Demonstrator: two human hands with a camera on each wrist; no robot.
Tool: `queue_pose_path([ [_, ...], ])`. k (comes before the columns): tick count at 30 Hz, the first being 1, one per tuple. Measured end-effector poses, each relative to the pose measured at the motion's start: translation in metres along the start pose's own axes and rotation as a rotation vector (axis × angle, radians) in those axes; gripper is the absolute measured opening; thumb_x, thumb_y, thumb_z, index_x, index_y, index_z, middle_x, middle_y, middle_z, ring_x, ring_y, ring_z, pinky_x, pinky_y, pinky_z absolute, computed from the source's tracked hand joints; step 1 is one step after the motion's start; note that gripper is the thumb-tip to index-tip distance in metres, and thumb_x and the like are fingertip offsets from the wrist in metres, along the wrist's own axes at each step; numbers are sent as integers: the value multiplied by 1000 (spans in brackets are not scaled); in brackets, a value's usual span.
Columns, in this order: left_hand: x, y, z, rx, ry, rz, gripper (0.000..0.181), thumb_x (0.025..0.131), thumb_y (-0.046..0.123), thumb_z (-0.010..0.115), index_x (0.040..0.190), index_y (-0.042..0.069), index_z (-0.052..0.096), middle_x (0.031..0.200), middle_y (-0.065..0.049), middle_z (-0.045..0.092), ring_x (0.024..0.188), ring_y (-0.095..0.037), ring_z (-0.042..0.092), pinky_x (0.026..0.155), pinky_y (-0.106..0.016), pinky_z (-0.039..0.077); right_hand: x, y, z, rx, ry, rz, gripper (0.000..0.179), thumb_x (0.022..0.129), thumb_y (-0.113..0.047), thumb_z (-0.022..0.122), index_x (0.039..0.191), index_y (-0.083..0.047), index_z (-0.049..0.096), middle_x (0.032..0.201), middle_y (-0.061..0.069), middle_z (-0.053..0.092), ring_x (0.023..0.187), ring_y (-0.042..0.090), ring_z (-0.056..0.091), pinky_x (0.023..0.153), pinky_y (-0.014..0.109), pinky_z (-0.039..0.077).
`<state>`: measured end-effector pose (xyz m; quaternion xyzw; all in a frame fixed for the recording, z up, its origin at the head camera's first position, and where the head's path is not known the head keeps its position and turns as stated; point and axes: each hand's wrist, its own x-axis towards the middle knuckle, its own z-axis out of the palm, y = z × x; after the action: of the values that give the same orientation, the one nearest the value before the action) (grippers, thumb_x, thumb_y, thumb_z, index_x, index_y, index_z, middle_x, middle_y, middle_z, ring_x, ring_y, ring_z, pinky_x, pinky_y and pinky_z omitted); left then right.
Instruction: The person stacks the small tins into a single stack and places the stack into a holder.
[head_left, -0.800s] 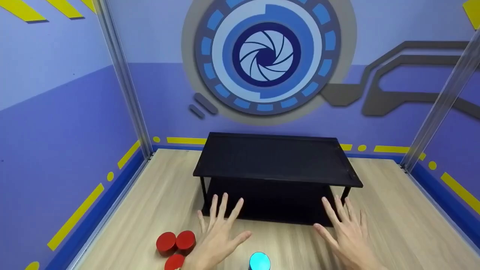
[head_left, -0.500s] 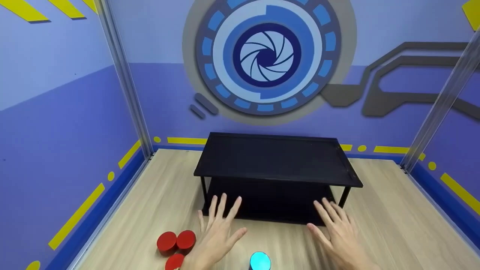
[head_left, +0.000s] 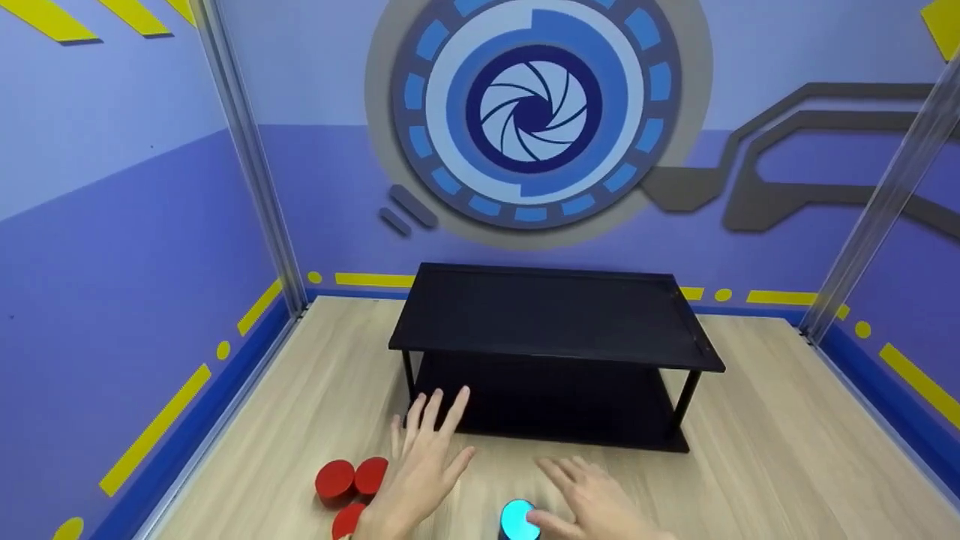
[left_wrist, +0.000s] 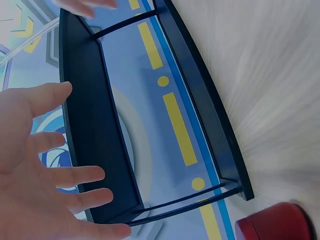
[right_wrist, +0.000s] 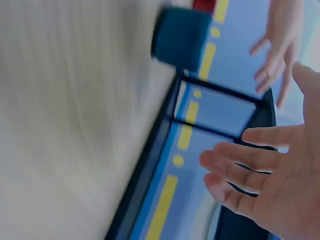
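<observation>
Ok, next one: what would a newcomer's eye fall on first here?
Probably the big round blue-and-white emblem on the blue back wall, top centre of the head view. Then the black rectangular two-tier rack below it on the pale wood-grain table. Toward the bottom, the bright cyan cylinder near the right hand and three red cylinders beside the left hand stand out too.

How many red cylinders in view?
3, on the table by the left hand: far-left cylinder, far-right cylinder partly behind that hand, and near cylinder at the head view's bottom edge. Others could be hidden.
</observation>
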<state>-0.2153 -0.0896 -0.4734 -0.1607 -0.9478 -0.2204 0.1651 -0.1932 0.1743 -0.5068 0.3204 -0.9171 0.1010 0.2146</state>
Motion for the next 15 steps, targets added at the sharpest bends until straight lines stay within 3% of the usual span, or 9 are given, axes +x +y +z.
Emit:
queue_pose_path([
  [4,-1,-7,-5,14,49,-10,77,89,37,67,153,35,24,148,-15,41,139,-40,32,103,-72,27,5,-11,11,17,-99,-64,81,84,-69,53,134,-5,53,122,8,65,105,26,65,82,45,55],
  [7,-2,-14,-9,39,106,-16,75,87,33,70,150,29,32,145,-16,44,137,-40,36,101,-71,30,8,-16,17,10,-143,-106,90,78,-72,58,134,-2,51,120,10,64,103,26,65,80,42,56],
  [11,-4,-23,-16,78,174,-26,72,85,30,72,147,23,38,141,-17,47,132,-39,41,100,-69,34,11,-18,23,22,-194,-122,94,74,-72,63,134,-1,49,117,11,64,99,25,65,76,39,57],
  [15,-6,-29,-22,80,198,-47,71,85,28,72,147,20,39,140,-19,48,130,-39,43,100,-68,34,13,-19,28,9,-207,-138,92,76,-74,57,131,-1,50,108,7,65,92,21,65,72,32,57],
])
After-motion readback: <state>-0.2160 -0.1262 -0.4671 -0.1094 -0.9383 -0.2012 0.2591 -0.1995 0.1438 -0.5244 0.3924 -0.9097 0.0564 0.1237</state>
